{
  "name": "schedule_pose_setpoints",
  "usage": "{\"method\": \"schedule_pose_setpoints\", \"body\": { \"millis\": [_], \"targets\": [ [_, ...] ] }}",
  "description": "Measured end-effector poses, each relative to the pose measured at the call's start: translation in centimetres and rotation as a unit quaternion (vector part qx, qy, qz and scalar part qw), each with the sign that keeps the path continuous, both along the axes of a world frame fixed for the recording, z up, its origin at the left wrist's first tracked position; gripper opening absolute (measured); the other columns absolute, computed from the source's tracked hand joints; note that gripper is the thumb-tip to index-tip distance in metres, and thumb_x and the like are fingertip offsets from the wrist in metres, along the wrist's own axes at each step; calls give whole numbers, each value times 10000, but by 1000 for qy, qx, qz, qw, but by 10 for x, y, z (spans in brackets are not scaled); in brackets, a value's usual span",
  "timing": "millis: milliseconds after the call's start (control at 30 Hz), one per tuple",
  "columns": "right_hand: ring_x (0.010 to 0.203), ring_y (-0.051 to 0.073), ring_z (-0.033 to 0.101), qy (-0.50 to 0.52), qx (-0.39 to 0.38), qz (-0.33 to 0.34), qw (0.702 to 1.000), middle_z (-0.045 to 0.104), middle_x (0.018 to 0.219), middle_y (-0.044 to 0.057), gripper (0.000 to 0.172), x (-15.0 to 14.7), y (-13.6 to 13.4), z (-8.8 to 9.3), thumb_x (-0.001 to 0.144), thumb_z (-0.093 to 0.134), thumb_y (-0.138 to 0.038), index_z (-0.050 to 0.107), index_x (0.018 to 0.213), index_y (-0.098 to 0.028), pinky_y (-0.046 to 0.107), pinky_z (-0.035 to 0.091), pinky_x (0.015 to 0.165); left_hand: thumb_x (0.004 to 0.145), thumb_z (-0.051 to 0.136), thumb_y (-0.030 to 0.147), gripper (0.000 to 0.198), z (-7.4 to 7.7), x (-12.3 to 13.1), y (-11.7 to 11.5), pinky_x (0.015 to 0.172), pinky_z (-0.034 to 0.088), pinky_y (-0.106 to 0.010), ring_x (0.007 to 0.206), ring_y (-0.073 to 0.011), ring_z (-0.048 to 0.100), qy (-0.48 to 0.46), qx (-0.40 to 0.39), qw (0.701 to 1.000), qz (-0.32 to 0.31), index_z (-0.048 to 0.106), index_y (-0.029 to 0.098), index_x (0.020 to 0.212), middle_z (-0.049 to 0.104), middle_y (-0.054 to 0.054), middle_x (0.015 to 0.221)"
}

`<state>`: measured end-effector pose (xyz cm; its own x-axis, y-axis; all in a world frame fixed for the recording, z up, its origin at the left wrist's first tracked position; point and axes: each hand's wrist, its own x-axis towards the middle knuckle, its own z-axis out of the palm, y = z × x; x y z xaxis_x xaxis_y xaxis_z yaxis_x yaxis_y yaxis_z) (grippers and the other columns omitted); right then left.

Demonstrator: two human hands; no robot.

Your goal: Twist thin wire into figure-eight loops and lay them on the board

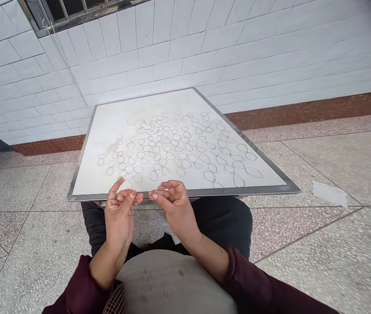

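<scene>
My left hand (pixel 122 213) is at the table's near edge, thumb and a finger pinched together. Its raised index finger has a tan wrap (pixel 120 180) at the tip. Close beside it, my right hand (pixel 175 207) also pinches, fingertips pointing at the left hand's. Whatever lies between the fingertips is too fine to make out. Beyond both hands, many thin dark loops (pixel 187 164), like thread or fine wire, lie spread over a white tabletop (pixel 107 120). Many are twisted into figure-eights, and some overlap in a tangle (pixel 152 127) toward the back.
A grey metal edge (pixel 238 191) borders the table, which stands by a white tiled wall (pixel 159 52). A barred window (pixel 77 11) is at upper left. On the speckled floor (pixel 319 244) to the right is a whitish strip (pixel 329 193). My knees (pixel 228 222) are under the near edge.
</scene>
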<state>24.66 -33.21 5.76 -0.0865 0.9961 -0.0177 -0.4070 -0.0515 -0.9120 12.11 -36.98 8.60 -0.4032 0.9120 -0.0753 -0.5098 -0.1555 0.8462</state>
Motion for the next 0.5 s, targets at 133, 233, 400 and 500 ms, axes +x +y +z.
{"method": "schedule_pose_setpoints", "body": {
  "millis": [133,233,400,500],
  "targets": [
    [804,148,634,-14,-6,48,999,625,883,9,239,0,-2,1,829,704,-414,570,910,-233,309,536,755,749,811,226,557,-1,0,-2,838,544,-313,730,-122,710,6,-1,1000,-10,570,196,1250,692,48,760],
    [770,142,590,-71,50,41,995,618,857,7,199,3,-5,2,924,586,-424,607,1017,-249,306,519,749,734,821,233,559,0,-2,-3,847,541,-321,732,-137,726,30,-19,999,-23,576,190,1235,702,49,748],
    [728,144,562,-235,202,55,949,598,865,19,226,13,-5,6,984,497,-309,631,1162,-274,305,515,694,707,839,234,593,6,-10,-6,774,546,-282,680,-142,733,66,-48,994,-68,572,183,1234,722,40,736],
    [791,158,590,-318,307,51,895,594,858,29,274,18,-3,4,993,468,-225,660,1174,-295,310,535,704,711,837,242,618,9,-15,-8,619,523,-214,671,-149,734,92,-82,987,-102,557,183,1259,718,34,729]
  ]
}}
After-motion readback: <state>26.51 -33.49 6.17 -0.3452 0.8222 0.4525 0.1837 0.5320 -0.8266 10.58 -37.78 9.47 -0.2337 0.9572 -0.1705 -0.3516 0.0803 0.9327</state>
